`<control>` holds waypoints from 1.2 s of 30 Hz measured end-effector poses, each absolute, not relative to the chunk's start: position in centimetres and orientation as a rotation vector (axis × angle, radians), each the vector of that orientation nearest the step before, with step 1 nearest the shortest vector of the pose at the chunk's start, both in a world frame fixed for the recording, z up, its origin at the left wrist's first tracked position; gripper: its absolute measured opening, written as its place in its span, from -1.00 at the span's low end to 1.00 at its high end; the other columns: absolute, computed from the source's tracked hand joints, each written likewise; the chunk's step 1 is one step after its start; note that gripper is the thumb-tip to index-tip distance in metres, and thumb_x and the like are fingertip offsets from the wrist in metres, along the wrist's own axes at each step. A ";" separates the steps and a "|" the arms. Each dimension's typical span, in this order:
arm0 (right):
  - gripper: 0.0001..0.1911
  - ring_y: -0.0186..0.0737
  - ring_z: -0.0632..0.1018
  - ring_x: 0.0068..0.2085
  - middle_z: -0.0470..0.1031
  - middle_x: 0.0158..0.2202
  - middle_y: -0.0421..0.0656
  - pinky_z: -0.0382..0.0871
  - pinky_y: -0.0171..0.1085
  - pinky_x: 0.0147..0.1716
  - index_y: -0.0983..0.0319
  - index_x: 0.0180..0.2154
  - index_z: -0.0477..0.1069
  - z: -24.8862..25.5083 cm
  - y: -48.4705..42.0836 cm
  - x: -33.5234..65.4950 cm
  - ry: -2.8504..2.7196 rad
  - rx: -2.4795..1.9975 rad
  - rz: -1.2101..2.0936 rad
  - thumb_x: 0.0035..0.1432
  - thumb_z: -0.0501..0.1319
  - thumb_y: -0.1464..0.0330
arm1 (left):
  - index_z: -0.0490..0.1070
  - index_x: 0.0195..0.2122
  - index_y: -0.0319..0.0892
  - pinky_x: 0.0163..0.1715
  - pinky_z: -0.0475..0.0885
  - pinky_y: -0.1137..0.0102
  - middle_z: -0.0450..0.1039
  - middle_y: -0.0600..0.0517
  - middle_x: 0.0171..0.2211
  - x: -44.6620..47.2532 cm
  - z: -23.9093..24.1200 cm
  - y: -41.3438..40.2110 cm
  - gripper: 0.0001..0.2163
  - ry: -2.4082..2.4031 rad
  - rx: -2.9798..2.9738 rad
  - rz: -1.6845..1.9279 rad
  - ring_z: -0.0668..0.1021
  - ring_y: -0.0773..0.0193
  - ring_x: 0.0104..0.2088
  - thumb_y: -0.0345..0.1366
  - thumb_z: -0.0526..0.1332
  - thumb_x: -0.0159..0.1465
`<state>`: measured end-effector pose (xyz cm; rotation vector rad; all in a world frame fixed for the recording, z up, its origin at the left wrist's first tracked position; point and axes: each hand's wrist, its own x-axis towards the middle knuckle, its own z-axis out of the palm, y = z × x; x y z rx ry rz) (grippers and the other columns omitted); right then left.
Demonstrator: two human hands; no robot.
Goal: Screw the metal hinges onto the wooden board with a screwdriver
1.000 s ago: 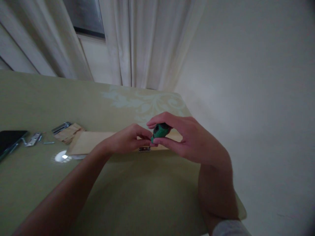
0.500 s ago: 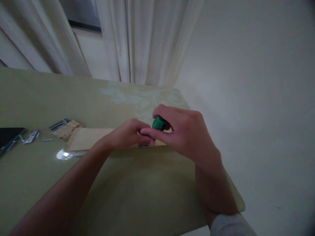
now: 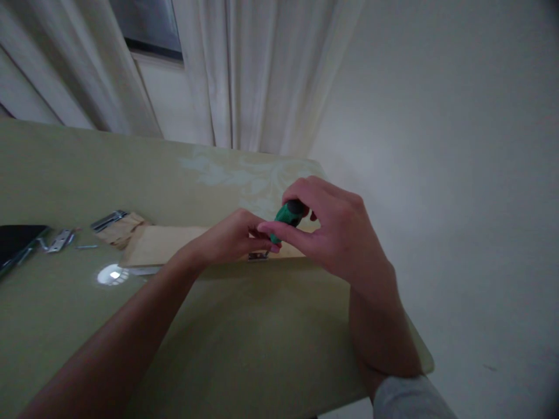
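A green and black screwdriver [image 3: 286,215] is gripped in my right hand [image 3: 338,233], its handle leaning so that the black end points up and right. The thin metal shaft slants down toward a small metal fitting [image 3: 257,256] at the near edge of a light wooden board [image 3: 161,241]. My left hand [image 3: 227,235] rests over the board with thumb and fingers pinched close around the lower end of the screwdriver. What those fingertips hold is hidden. Whether the tip sits in a screw cannot be made out.
On the table [image 3: 253,331] to the left lie a crumpled brown paper piece [image 3: 122,230], a metal hinge-like plate [image 3: 60,240], a thin metal rod [image 3: 86,247] and a black item [image 3: 20,241]. The table's right edge is beside my right forearm. Curtains [image 3: 271,70] hang behind.
My right hand has shifted slightly up and right, and the screwdriver now leans more, showing more of its handle and its shaft. My left hand stays almost in place.
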<state>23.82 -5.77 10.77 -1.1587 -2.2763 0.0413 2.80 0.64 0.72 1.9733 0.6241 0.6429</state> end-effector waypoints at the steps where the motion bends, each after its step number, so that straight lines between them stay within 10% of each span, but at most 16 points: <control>1: -0.70 -0.09 0.61 -0.05 0.63 -0.02 -0.08 0.46 -0.17 -0.03 0.19 0.04 0.53 10.9 -5.9 24.0 -2.323 -1.109 0.106 0.41 0.31 0.16 | 0.70 -0.30 -0.22 -0.45 0.33 0.52 0.55 0.09 -0.50 2.8 0.7 0.7 -0.80 0.611 2.004 0.643 0.48 0.37 -0.48 -0.22 0.35 0.35; 4: -0.58 -0.14 0.62 0.06 0.59 0.17 -0.10 0.44 -0.18 0.11 0.12 0.29 0.40 11.2 -6.0 24.6 -2.447 -0.964 0.343 0.46 0.25 0.29 | 0.70 -0.25 -0.22 -0.43 0.33 0.52 0.53 0.08 -0.48 2.8 0.6 0.7 -0.76 0.545 2.044 0.590 0.47 0.37 -0.46 -0.20 0.29 0.41; 10: -0.71 -0.13 0.63 -0.21 0.66 -0.24 -0.13 0.42 -0.20 -0.16 0.21 -0.15 0.58 10.7 -5.7 24.1 -2.267 -1.250 0.026 0.39 0.34 0.10 | 0.67 -0.30 -0.24 -0.43 0.37 0.50 0.56 0.06 -0.49 3.1 -0.1 0.7 -0.79 0.612 1.986 0.613 0.50 0.34 -0.46 -0.18 0.37 0.33; 15: -0.53 -0.15 0.63 0.01 0.64 0.08 -0.13 0.46 -0.20 0.02 0.11 0.30 0.41 10.6 -5.6 24.5 -2.401 -0.987 0.347 0.42 0.32 0.27 | 0.70 -0.26 -0.23 -0.44 0.33 0.51 0.54 0.07 -0.49 3.0 0.0 0.7 -0.72 0.549 2.038 0.579 0.47 0.36 -0.48 -0.16 0.28 0.42; 20: -0.72 -0.16 0.60 -0.23 0.64 -0.27 -0.14 0.43 -0.22 -0.18 0.21 -0.19 0.59 10.3 -5.3 24.4 -2.242 -1.162 0.053 0.32 0.41 0.12 | 0.69 -0.24 -0.24 -0.43 0.35 0.50 0.56 0.05 -0.47 3.0 0.5 0.6 -0.76 0.572 2.012 0.559 0.50 0.34 -0.45 -0.19 0.31 0.38; 25: -0.55 -0.13 0.62 0.05 0.63 0.11 -0.10 0.47 -0.18 0.05 0.16 0.27 0.44 10.9 -5.9 24.9 -2.414 -0.937 0.280 0.39 0.35 0.32 | 0.67 -0.28 -0.24 -0.48 0.26 0.51 0.45 0.09 -0.51 3.1 0.8 0.4 -0.73 0.574 2.011 0.528 0.40 0.38 -0.49 -0.16 0.27 0.40; 30: -0.69 -0.11 0.65 -0.13 0.67 -0.15 -0.13 0.51 -0.17 -0.07 0.21 -0.03 0.59 11.0 -6.2 24.7 -2.281 -1.019 0.102 0.29 0.46 0.20 | 0.64 -0.35 -0.23 -0.47 0.21 0.50 0.37 0.12 -0.54 3.1 0.9 0.3 -0.73 0.544 1.997 0.494 0.34 0.39 -0.49 -0.15 0.29 0.38; 36: -0.57 -0.18 0.68 -0.04 0.68 0.03 -0.20 0.52 -0.22 0.02 0.08 0.23 0.48 11.0 -6.2 25.0 -2.417 -0.991 0.346 0.37 0.39 0.30 | 0.63 -0.32 -0.23 -0.45 0.21 0.47 0.39 0.10 -0.51 3.0 0.8 0.4 -0.71 0.533 1.991 0.454 0.35 0.38 -0.47 -0.12 0.27 0.40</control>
